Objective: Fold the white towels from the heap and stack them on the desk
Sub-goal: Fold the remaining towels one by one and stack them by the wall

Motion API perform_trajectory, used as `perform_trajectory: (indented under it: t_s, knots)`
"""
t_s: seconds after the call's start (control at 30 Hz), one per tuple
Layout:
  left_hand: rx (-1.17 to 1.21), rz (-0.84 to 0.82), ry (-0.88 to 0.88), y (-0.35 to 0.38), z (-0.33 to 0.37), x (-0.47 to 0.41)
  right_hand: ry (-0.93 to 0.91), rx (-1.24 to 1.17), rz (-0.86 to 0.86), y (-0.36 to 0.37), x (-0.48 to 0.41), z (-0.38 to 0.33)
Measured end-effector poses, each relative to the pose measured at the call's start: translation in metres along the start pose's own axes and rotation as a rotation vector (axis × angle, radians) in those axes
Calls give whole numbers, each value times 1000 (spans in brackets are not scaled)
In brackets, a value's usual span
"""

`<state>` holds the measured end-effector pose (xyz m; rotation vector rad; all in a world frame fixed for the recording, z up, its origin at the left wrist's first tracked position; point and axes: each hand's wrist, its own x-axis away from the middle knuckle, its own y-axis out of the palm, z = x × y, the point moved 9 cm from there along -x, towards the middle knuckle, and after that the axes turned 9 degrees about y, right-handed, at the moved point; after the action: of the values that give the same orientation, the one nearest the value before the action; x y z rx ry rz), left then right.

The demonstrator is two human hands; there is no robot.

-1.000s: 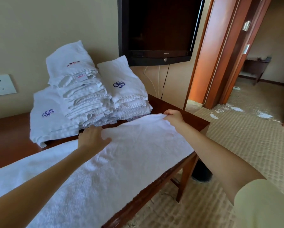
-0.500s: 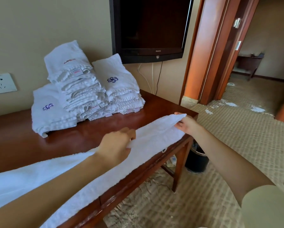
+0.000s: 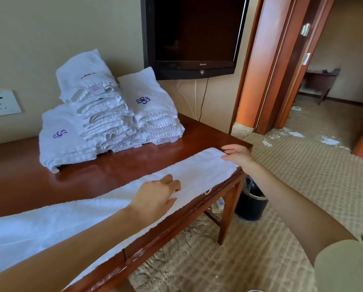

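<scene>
I see the white towel point(image 3: 197, 171) lying as a long strip along the desk's point(image 3: 113, 171) near edge. The left hand point(image 3: 155, 199) pinches its middle; the right hand point(image 3: 238, 158) rests flat-fingered on its right end.
</scene>
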<state>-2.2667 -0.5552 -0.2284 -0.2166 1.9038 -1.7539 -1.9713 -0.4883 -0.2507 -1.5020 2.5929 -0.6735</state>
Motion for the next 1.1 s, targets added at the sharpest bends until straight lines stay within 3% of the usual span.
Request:
perform_trajectory:
  t_s: [0.07, 0.17, 0.23, 0.37, 0.47, 0.57, 0.87, 0.97, 1.1]
  knots:
    - [-25, -107, -1, 14, 2, 3, -56, 229, 67, 8, -3, 0]
    - [-54, -107, 35, 10, 8, 10, -161, 708, 244, 20, 7, -17]
    - [-40, -100, 30, 3, 4, 20, -242, 829, 286, 36, 20, -35]
    - [-31, -101, -96, -13, -44, 63, -435, 723, 72, 104, 59, -69]
    - [-37, -141, -211, -30, -85, 113, -488, 533, -358, 186, 110, -83]
    - [-61, -202, -394, -43, -124, 169, -565, 669, -622, 255, 152, -80]
    - [77, -158, -637, -68, -175, 276, -464, 533, -691, 278, 167, -86]
    - [6, -119, -642, -82, -180, 303, -602, 553, -624, 294, 185, -101]
    - [-155, -66, -587, -95, -177, 327, -844, 383, -583, 317, 242, -142]
